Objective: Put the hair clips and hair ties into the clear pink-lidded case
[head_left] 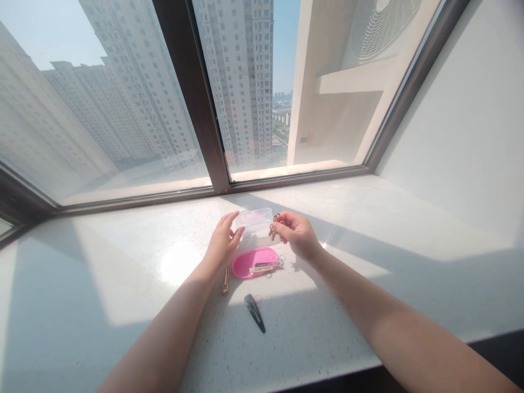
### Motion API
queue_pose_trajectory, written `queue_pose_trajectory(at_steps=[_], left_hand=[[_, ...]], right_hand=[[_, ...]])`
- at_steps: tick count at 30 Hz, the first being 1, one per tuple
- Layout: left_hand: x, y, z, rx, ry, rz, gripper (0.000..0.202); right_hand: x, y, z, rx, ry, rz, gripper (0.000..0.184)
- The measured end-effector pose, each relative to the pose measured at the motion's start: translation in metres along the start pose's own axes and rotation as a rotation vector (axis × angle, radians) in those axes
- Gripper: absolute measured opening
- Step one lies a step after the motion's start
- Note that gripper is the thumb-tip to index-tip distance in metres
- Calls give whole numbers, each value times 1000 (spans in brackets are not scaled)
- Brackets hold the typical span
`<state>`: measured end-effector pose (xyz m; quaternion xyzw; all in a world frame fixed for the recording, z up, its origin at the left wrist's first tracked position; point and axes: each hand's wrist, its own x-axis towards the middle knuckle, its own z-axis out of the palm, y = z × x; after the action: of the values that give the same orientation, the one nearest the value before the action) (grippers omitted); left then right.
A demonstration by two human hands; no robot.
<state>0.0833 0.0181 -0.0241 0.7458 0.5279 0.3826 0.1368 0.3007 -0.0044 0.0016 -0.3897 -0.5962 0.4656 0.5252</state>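
My left hand [223,238] has its thumb and fingers around the left end of a clear plastic box [256,219], which stands on the pale sill. Something pink shows through the box. Pinched in my right hand [298,233] is a small bunch of copper-coloured keys [273,227], held up by the box's right end. Nearer to me lies a pink oval dish [242,266], with a silver nail clipper [264,268] resting across its right side. A gold nail clipper [225,281] lies below my left wrist. In front is a dark snap hair clip [255,313].
The speckled white windowsill [327,338] carries everything, and its front edge drops off to a dark area. A brown-framed window [221,185] closes the back. A white wall [462,142] stands on the right. Bright sun glare falls left of my left hand.
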Motion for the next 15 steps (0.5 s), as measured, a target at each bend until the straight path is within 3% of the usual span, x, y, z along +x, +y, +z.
queue_pose_trajectory(at_steps=[6, 9, 12, 15], left_hand=[[-9, 11, -8, 2, -56, -17, 36], [-13, 14, -7, -32, -103, 55, 24], [-16, 15, -4, -67, -147, 144, 14], [-16, 14, -2, -71, -160, 148, 13]], right_hand=[[11, 4, -12, -18, 112, 2, 24], [14, 9, -15, -29, 172, -5, 24], [14, 14, -16, -107, 186, -63, 21], [12, 18, -15, -249, 169, -147, 16]])
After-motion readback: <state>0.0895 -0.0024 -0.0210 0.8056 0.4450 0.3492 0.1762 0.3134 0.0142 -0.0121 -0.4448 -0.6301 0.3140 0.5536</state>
